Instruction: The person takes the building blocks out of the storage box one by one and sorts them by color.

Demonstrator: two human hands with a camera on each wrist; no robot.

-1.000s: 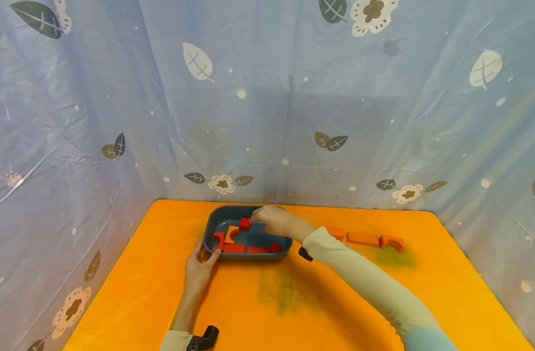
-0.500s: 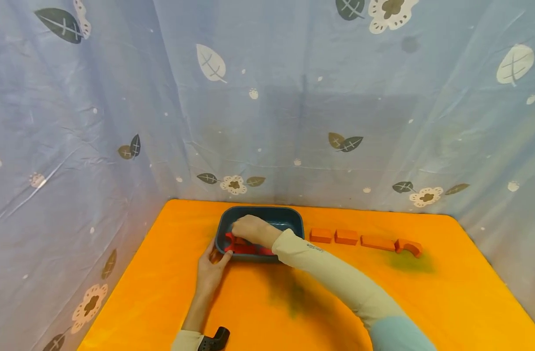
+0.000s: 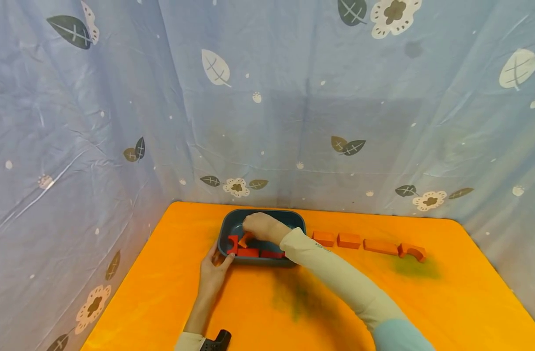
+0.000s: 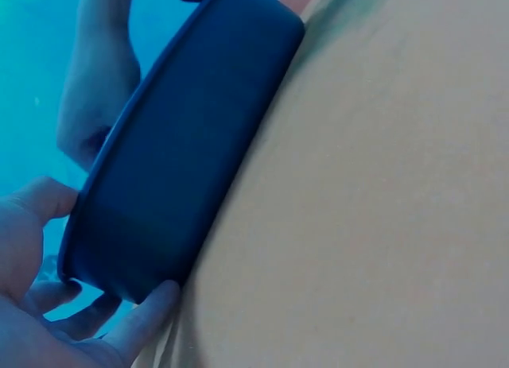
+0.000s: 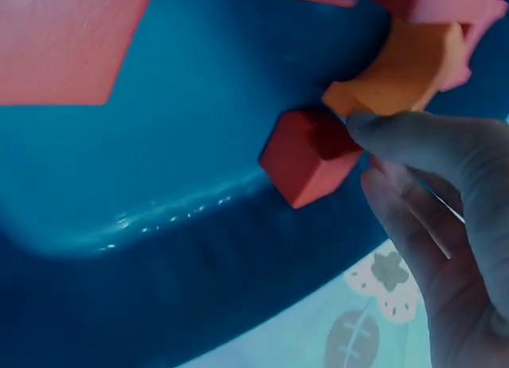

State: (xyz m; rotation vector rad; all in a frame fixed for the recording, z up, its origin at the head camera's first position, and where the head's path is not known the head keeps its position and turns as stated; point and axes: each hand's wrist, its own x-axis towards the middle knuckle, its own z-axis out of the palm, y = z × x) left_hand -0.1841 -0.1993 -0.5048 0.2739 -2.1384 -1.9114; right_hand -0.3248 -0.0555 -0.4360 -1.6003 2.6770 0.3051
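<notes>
A dark blue-grey tray (image 3: 260, 262) stands near the back of the orange table. My left hand (image 3: 212, 275) grips its near left corner, the thumb by the rim and the fingers around the side. My right hand (image 3: 263, 227) reaches down inside the tray and pinches an orange arch block (image 5: 398, 70), which is tilted. Right beside those fingertips lies a red cube (image 5: 306, 157). Along the near wall are a red arch block (image 3: 233, 243), a red rectangular block (image 3: 248, 252) and another red block (image 3: 271, 254). My right hand and sleeve hide part of the tray's inside.
To the right of the tray, a row of orange blocks runs along the table: two short blocks (image 3: 348, 240), a long flat block (image 3: 380, 246) and an arch block (image 3: 412, 251). A patterned curtain (image 3: 285, 122) hangs behind the table's back edge.
My right hand has moved left inside the tray and taken hold of the orange arch block, which now tilts. The left hand keeps its grip on the corner. The head view has shifted slightly.
</notes>
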